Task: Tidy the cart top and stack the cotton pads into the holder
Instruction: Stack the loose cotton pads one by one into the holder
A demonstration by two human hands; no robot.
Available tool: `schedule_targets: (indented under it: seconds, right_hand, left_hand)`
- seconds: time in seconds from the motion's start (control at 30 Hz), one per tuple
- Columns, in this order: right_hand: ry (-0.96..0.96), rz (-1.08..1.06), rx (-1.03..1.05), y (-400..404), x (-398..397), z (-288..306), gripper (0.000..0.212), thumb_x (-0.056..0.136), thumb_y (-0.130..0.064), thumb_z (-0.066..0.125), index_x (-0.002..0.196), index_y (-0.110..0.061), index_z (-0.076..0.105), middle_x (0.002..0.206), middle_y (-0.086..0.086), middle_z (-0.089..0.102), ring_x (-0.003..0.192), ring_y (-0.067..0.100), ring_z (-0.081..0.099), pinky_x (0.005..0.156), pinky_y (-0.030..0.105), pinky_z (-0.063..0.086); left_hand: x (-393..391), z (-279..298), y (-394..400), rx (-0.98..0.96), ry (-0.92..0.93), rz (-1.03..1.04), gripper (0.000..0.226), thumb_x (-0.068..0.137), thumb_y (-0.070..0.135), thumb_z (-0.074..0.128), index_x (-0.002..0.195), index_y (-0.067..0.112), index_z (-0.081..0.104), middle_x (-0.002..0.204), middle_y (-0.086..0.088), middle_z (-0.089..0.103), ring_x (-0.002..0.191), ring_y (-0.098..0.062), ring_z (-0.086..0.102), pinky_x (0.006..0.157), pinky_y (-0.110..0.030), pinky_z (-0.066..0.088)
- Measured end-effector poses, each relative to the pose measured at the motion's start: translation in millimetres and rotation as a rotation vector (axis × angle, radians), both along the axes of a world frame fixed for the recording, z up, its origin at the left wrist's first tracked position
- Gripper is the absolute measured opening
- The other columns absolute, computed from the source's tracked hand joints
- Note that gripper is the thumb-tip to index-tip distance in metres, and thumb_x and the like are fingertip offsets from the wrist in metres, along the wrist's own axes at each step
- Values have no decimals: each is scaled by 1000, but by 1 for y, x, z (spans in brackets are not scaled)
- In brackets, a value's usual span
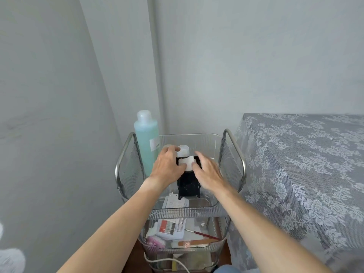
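Observation:
A black ornate holder stands upright in the clear ribbed tray on the cart top. White cotton pads lie at the holder's open top. My left hand rests on the holder's left side, thumb pressing on the pads. My right hand covers the holder's right side, its fingertips touching the pads' right edge. Both hands hide the holder's upper walls.
A tall bottle of blue-green liquid stands at the tray's back left, a small white container behind the holder. A flat packet lies in front. Metal cart handles flank the tray. Lower shelves hold assorted items. A lace-covered table stands right.

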State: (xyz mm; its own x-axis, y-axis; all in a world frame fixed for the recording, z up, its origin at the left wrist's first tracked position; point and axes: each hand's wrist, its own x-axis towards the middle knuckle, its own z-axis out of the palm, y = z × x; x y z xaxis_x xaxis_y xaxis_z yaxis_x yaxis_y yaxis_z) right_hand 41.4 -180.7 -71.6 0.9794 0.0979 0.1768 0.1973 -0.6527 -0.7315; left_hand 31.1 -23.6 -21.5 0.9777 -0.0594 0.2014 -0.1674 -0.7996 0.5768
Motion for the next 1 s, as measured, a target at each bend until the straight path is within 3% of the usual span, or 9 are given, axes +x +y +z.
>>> schedule_targets:
  seconds: [0.2,0.4,0.53,0.67,0.73,0.83,0.9,1.0]
  right_hand:
    - [48,-23,21,0,-6,5,57,103,-42,28,156,-21,24,160,4,27,147,20,22,114,37,20]
    - [-57,-82,-222,2,-7,10,57,105,-34,26,154,-5,22,160,14,25,147,23,21,118,37,14]
    - [-39,-83,-275,3,-7,8,58,105,-33,22,156,-4,17,162,14,17,150,21,12,121,40,11]
    - [-4,-106,-201,3,-6,10,58,106,-36,21,155,-4,22,161,14,22,149,22,17,120,41,14]
    - [-30,-168,-163,2,-7,12,55,106,-36,24,144,1,38,149,20,42,138,29,38,112,42,29]
    - [-155,-406,-145,-1,-9,16,35,104,-31,33,116,-5,53,109,15,64,95,30,61,77,39,48]
    - [-249,-527,-102,-3,-11,19,19,100,-28,40,102,-13,51,93,7,60,79,25,57,65,38,46]
    - [-265,-561,-26,-4,-11,24,21,97,-29,43,81,-16,49,72,-2,51,66,23,52,51,33,33]
  left_hand:
    - [-4,-6,-2,-49,-4,-16,47,89,29,54,132,14,46,142,-6,46,131,-26,43,104,-38,40]
    - [-20,-19,-3,323,-23,-148,79,94,47,39,155,6,12,163,-17,13,151,-27,13,122,-41,15]
    - [-18,-16,-2,491,-97,-180,80,95,48,37,155,3,9,163,-15,14,151,-24,15,123,-37,15]
    - [-14,-13,-6,566,-121,-178,77,95,47,37,154,2,14,161,-14,20,148,-25,22,121,-37,18]
    - [-11,-12,-10,589,-121,-177,76,95,47,38,153,2,16,160,-14,23,146,-27,26,119,-38,22]
    - [-2,-10,-18,651,-125,-176,74,96,47,38,151,2,19,156,-13,27,142,-28,31,117,-39,26]
    - [5,-9,-27,716,-147,-180,71,96,47,37,149,2,23,151,-12,33,137,-27,35,115,-39,27]
    - [18,-7,-43,786,-168,-210,66,96,43,33,147,2,26,148,-11,38,137,-27,34,116,-38,23]
